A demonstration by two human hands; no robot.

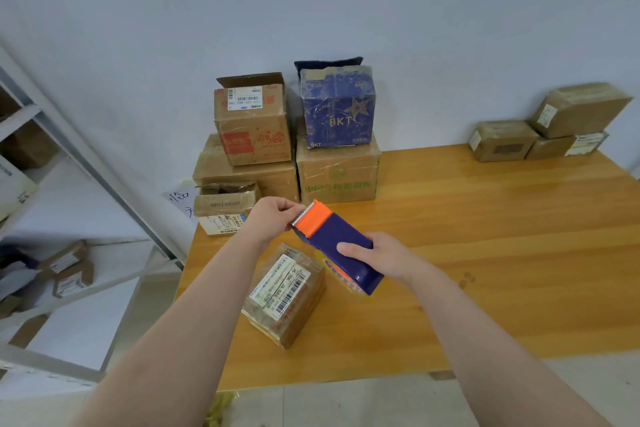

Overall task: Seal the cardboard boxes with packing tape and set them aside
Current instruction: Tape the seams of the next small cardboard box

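Not much to report on the person tbh, only the two arms are in shot. The left hand (273, 218) and right hand (377, 258) are both bare, wrists too. Same deal with the left forearm (207, 305) and right forearm (485, 340): just bare skin right to the bottom edge of the frame. Both forearms look smooth and fairly slim. Whatever is worn higher up is out of view.

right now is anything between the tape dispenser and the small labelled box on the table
Nothing visible does. The right hand grips the tape dispenser close by the small labelled box, the left hand pinches at its orange cutter end, and nothing lies on the box's top.
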